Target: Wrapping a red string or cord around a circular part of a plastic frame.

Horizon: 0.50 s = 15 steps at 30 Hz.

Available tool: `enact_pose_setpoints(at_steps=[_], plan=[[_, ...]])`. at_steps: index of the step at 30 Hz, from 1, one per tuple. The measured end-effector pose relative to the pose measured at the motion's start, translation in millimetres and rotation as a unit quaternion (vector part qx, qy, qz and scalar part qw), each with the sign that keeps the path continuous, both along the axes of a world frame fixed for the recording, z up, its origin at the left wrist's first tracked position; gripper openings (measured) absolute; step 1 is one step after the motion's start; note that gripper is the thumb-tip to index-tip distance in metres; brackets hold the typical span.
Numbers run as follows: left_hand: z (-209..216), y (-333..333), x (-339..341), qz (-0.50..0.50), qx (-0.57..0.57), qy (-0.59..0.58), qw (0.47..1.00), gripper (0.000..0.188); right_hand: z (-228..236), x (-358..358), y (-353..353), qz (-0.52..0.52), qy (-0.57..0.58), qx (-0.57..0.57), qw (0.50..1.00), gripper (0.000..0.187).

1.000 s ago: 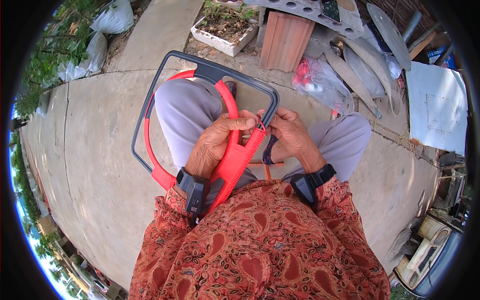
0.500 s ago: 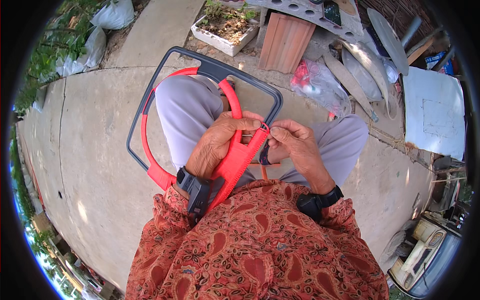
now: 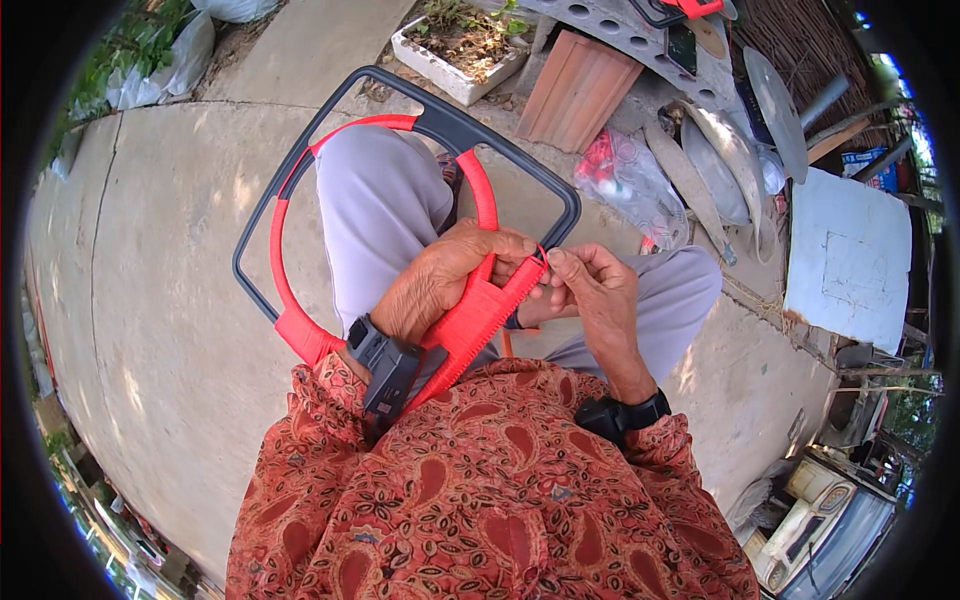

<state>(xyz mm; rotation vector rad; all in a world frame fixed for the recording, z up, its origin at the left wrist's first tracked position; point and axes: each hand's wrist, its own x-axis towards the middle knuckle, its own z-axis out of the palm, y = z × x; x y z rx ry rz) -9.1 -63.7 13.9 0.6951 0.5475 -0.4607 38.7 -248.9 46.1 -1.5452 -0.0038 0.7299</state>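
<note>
A dark grey rounded-square frame (image 3: 510, 158) rests across my lap, with an inner ring (image 3: 279, 250) and a broad bar (image 3: 465, 330) closely wrapped in red strip. My left hand (image 3: 455, 272) is closed round the wrapped part near the bar's upper end, its thumb close to the black rail. On the other side of that end, my right hand (image 3: 598, 290) pinches at the red strip (image 3: 541, 254), thumb against forefinger. A small loop of strip shows between the two hands. Whatever else lies in the right fingertips is too small to make out.
Ahead stand a white planter (image 3: 455, 70) and a terracotta-coloured slab (image 3: 580, 90). To the right are a clear plastic bag (image 3: 635, 180), grey curved pieces (image 3: 690, 180) and a pale board (image 3: 850, 258). Another red-wrapped frame (image 3: 690, 8) shows at the top edge. Concrete floor (image 3: 170, 330) surrounds me.
The view has shifted slightly. The frame's left side has swung a little outward, and my right fingers have moved up closer to the bar's end. Both hands keep their hold.
</note>
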Motion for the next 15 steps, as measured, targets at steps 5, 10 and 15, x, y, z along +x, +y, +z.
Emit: enact_pose_setpoints(at_steps=[5, 10, 15], plan=[[3, -2, 1, -0.012, -0.044, 0.004, 0.999, 0.018, -3, -1, -2, -0.006, -0.015, 0.042, 0.999, 0.029], [11, -4, 0, -0.02, -0.044, 0.0, 0.999, 0.014, 8, -5, -3, 0.009, -0.029, 0.009, 0.999, 0.03], [14, -4, -1, -0.014, -0.047, 0.023, 0.999, 0.01, 18, -14, 2, 0.012, -0.077, -0.04, 0.996, 0.024]])
